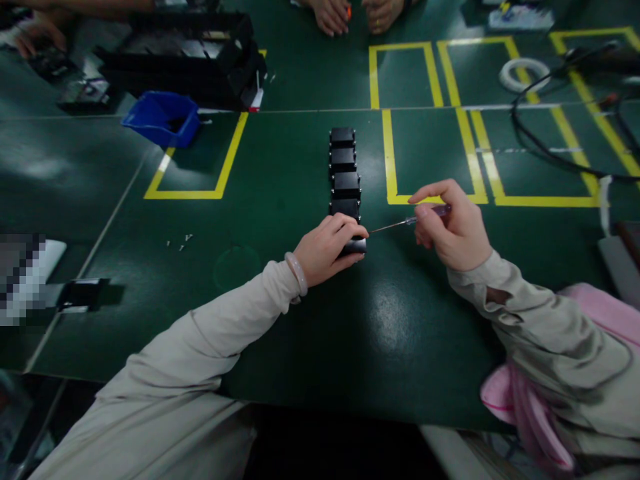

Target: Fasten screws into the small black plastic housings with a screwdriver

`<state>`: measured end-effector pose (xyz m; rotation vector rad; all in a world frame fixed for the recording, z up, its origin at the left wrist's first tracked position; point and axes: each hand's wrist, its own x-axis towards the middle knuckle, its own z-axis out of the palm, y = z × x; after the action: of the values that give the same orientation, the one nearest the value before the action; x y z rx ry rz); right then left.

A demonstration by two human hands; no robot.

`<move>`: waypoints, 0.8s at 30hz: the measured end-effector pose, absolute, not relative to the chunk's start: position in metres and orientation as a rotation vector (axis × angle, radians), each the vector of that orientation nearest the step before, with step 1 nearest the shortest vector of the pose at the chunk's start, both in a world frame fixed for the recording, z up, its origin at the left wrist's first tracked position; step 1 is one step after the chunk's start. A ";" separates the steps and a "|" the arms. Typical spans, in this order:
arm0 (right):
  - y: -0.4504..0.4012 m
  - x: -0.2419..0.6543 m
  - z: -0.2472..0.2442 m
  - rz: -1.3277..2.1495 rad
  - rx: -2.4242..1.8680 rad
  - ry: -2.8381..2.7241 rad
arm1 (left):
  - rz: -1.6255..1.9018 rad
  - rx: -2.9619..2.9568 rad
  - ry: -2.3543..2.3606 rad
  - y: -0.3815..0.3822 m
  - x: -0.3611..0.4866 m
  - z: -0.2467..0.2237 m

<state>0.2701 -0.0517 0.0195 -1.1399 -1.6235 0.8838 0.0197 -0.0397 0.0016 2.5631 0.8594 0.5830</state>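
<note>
My left hand point(330, 248) is closed around the nearest black block point(356, 246), its fingers over the top and its thumb along the near side. Beyond it, several similar black blocks point(346, 181) stand in a row running away from me, with small shiny screws along their sides. In my right hand point(453, 225) is a thin screwdriver point(411, 221), pinched by the handle with the index finger raised. Its shaft points left, and the tip is close to the side of the held block; whether it touches, I cannot tell.
Several loose screws point(185, 241) lie on the green table point(295, 347) at left. A blue bin point(164, 119) stands by black racks point(185, 57). Yellow tape point(430, 200) marks rectangles. A tape roll point(525, 75) and a black cable point(520, 130) lie at right. Another person's hands point(355, 15) rest opposite.
</note>
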 end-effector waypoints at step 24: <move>-0.052 0.270 0.021 0.846 -1.163 -1.650 | 0.612 2.572 0.840 -0.040 0.019 0.000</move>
<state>0.2698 -0.0520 0.0209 -1.1627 -1.6497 0.8463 0.0190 -0.0395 -0.0001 2.5717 0.8399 0.6116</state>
